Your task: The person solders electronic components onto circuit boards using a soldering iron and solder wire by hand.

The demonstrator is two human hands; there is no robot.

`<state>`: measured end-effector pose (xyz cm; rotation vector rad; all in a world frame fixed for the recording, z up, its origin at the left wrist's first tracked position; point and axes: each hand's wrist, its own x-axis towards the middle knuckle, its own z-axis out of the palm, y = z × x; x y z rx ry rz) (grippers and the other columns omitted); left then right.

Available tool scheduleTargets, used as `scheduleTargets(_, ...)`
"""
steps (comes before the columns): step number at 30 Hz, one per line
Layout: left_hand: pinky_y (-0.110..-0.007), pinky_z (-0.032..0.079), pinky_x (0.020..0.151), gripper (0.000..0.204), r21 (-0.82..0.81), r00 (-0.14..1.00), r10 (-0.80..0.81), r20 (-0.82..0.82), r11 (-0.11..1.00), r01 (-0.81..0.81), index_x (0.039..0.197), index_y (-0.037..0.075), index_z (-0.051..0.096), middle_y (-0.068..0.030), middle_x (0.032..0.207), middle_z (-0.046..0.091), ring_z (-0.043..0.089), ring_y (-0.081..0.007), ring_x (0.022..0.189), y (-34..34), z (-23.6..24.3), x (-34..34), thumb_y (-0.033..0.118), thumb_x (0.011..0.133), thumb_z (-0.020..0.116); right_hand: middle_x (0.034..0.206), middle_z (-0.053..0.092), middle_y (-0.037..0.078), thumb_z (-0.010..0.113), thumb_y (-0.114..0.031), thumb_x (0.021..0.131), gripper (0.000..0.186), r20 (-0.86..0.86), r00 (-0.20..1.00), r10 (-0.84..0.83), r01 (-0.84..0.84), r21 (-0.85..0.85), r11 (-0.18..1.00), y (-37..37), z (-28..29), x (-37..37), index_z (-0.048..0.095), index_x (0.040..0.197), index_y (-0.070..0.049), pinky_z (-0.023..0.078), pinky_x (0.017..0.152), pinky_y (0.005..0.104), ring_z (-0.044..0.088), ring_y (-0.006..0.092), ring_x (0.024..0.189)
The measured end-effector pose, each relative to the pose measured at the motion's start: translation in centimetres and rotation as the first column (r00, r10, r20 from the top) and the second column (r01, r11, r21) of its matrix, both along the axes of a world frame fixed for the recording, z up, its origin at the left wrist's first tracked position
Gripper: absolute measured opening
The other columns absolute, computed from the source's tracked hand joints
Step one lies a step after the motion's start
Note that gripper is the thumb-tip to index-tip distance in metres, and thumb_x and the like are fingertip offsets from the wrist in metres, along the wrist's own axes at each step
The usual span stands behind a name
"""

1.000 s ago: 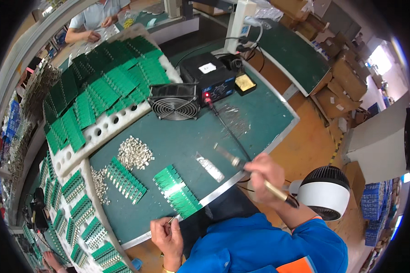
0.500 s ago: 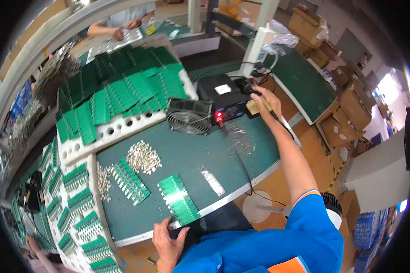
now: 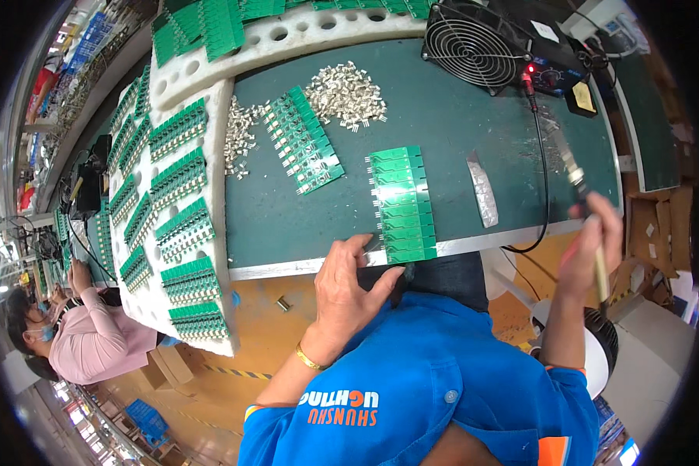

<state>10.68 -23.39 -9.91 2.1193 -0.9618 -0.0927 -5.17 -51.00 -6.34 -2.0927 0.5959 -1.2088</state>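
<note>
My right hand [image 3: 590, 245] grips a soldering iron [image 3: 576, 177], its tip raised over the bench's right side, the tip blurred. My left hand [image 3: 342, 287] rests at the front edge with fingers apart, beside a green circuit board panel [image 3: 402, 203] that has small pins along its left side. A second panel [image 3: 303, 144] with white components lies behind it to the left, near two piles of small white connectors [image 3: 346, 97] [image 3: 239, 140]. A silvery strip [image 3: 483, 190] lies between the front panel and the iron's cord.
A black fan [image 3: 474, 53], a soldering station [image 3: 551, 78] and a yellow sponge [image 3: 582, 99] stand at the back right. White foam trays [image 3: 217, 194] of green boards line the left and back. A co-worker in pink [image 3: 101, 334] sits at the left. A white round appliance [image 3: 598, 349] is low right.
My right hand reached to the back by the station, then came back forward with the iron. My left hand's fingers have spread from a pinch. The camera view has turned and shifted.
</note>
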Motion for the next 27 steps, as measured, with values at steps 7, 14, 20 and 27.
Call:
scheduleTargets(7,-0.030,0.042,0.055,0.022,-0.117,0.983,0.034,-0.182,0.992,-0.056,0.096,0.002,0.051,-0.0086,0.081,0.052,0.048,-0.0171,0.062,1.7,-0.2,-0.4,0.003,0.085,0.070,0.067,0.062,0.006,0.069,-0.007,0.074,0.018,-0.089,0.837,0.539,-0.539,0.034,0.842,9.6,-0.5,1.3,0.067,0.091,-0.003,0.046,0.069,0.0394,0.053,0.0204,0.054)
scheduleTargets(14,-0.034,0.047,0.057,0.016,-0.125,0.993,0.026,-0.117,0.991,-0.041,0.093,0.002,0.053,-0.0122,0.085,0.056,0.055,-0.0232,0.065,1.6,-0.6,0.0,-0.001,0.086,0.067,0.062,0.061,0.002,0.073,-0.014,0.075,0.022,-0.156,0.818,0.553,-0.561,-0.009,0.828,11.2,-1.5,1.8,0.068,0.095,-0.005,0.045,0.070,0.0381,0.054,0.0184,0.052)
scheduleTargets(20,-0.028,0.042,0.055,0.031,-0.111,0.997,-0.008,-0.083,0.994,-0.001,0.099,0.003,0.058,-0.0073,0.083,0.054,0.049,-0.0163,0.063,1.1,-0.2,0.2,0.004,0.076,0.079,0.063,0.062,0.002,0.072,-0.016,0.077,0.023,-0.204,0.812,0.546,-0.560,-0.014,0.828,11.8,-1.5,1.8,0.068,0.098,-0.006,0.046,0.073,0.0388,0.056,0.0176,0.052)
scheduleTargets(27,-0.032,0.049,0.061,0.049,-0.028,0.996,-0.055,-0.069,0.998,0.053,0.112,0.003,0.065,-0.0089,0.084,0.060,0.056,-0.0197,0.070,1.1,-0.2,0.6,0.006,0.067,0.085,0.064,0.060,0.002,0.066,-0.022,0.089,0.019,-0.233,0.809,0.540,-0.560,-0.027,0.828,12.3,-1.5,1.9,0.066,0.097,-0.004,0.045,0.074,0.0419,0.053,0.0176,0.054)
